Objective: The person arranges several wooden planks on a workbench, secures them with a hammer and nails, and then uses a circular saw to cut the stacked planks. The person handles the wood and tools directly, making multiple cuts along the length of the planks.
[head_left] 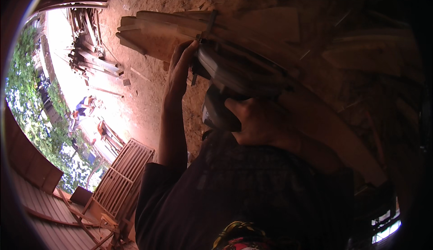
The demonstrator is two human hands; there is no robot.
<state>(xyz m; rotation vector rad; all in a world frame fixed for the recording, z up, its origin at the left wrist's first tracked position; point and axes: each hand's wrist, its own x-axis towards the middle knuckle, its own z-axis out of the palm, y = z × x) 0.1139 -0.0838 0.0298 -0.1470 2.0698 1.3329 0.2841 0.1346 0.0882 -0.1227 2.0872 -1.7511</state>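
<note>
A dark grey handheld power tool point(243, 71), which looks like a circular saw, sits over wooden boards point(158, 30) in front of me. My right hand point(261, 120) is closed around its rear, close to my body, with the thumb on the dark housing. My left hand point(181, 62) reaches up along the tool's left side, its fingers closed at the front end. A thin dark bar point(211, 22) crosses the front of the tool beside those fingers. Deep shadow hides the tool's underside and any blade, and I cannot tell whether it touches the wood.
Left of the boards, timber offcuts point(92, 56) lie heaped on the bare brown ground point(140, 87). A slatted wooden frame point(124, 178) stands at the lower left. Farther off, people point(83, 107) are in bright light. More boards point(361, 53) lie in shadow at the right.
</note>
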